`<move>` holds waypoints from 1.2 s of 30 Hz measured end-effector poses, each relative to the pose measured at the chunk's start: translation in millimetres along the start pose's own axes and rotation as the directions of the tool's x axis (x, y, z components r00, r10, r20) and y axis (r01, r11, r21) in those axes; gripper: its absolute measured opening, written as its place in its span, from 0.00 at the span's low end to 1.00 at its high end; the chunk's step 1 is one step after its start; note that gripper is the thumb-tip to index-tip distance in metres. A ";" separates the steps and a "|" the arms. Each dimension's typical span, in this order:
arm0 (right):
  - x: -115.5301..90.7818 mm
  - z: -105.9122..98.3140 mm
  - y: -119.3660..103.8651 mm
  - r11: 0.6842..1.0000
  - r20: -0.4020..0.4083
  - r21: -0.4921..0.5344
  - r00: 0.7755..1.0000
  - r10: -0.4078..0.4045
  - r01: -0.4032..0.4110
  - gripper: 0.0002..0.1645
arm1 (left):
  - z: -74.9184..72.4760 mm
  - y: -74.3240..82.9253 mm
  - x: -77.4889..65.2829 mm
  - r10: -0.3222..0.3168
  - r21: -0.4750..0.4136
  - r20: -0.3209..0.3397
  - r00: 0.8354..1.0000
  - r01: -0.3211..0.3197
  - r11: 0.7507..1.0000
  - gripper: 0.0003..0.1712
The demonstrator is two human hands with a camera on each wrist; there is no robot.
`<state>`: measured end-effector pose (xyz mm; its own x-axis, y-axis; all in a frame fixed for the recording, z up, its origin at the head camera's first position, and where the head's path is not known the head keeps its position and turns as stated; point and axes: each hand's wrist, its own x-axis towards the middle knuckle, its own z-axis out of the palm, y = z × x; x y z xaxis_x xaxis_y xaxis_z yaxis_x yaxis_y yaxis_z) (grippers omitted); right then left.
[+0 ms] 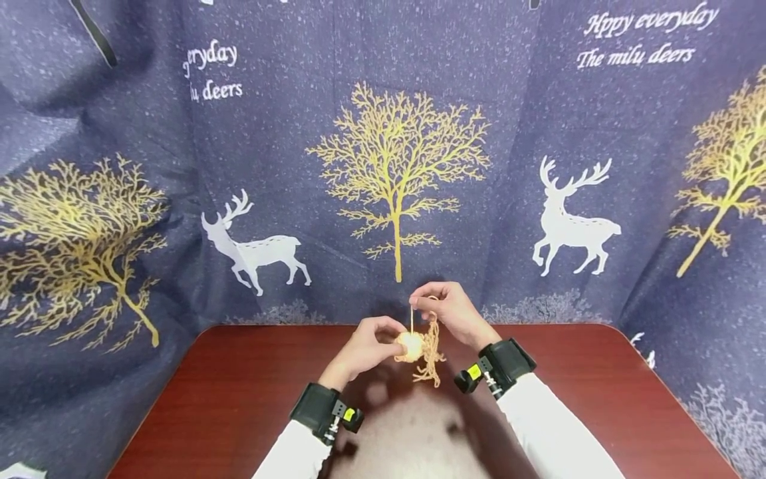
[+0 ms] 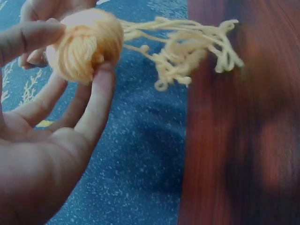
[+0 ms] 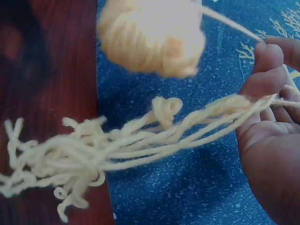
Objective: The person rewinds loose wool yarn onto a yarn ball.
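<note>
A small ball of pale yellow-orange yarn (image 1: 409, 346) is held above the table by my left hand (image 1: 367, 347), fingers and thumb pressed on its sides, as the left wrist view also shows. Up and to its right, my right hand (image 1: 450, 311) pinches a strand (image 3: 232, 23) that runs taut from the ball to thumb and fingertip. A tangled bunch of loose yarn (image 3: 140, 140) hangs from the same hand, passing through its lower fingers. Its looped ends dangle beside the ball.
Under both hands lies a reddish-brown wooden table (image 1: 251, 379), with a bright glare patch near the front. Behind its far edge hangs a dark blue cloth (image 1: 359, 279) printed with deer and golden trees. Each wrist wears a black band with a small camera (image 1: 353, 419).
</note>
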<state>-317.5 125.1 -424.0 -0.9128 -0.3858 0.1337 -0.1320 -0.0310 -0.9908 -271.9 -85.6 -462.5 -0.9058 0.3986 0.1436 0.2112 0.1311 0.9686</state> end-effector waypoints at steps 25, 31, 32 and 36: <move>-24.4 10.0 -9.3 0.964 -0.028 -0.253 0.995 -0.095 0.085 0.07 | -6.3 17.8 12.0 0.065 0.006 -0.293 0.954 -0.066 0.998 0.15; -17.6 -0.3 -23.7 0.982 0.016 -0.170 0.996 -0.084 0.085 0.10 | -4.2 23.4 7.1 0.048 0.015 -0.110 0.993 -0.046 0.999 0.15; -17.0 -1.5 -23.5 0.984 0.020 -0.155 0.997 -0.080 0.082 0.11 | -3.6 24.2 5.7 0.058 -0.007 -0.072 0.996 -0.059 0.998 0.16; -18.2 -3.2 -17.6 0.994 0.035 -0.086 0.998 -0.059 0.062 0.12 | -1.2 27.7 0.7 0.109 -0.213 0.073 0.991 -0.091 0.973 0.18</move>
<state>-299.7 135.6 -408.9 -0.8893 -0.4156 0.1910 -0.2208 0.0243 -0.9750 -267.1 -82.7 -435.3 -0.8482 0.4758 0.2327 0.2097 -0.1017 0.9725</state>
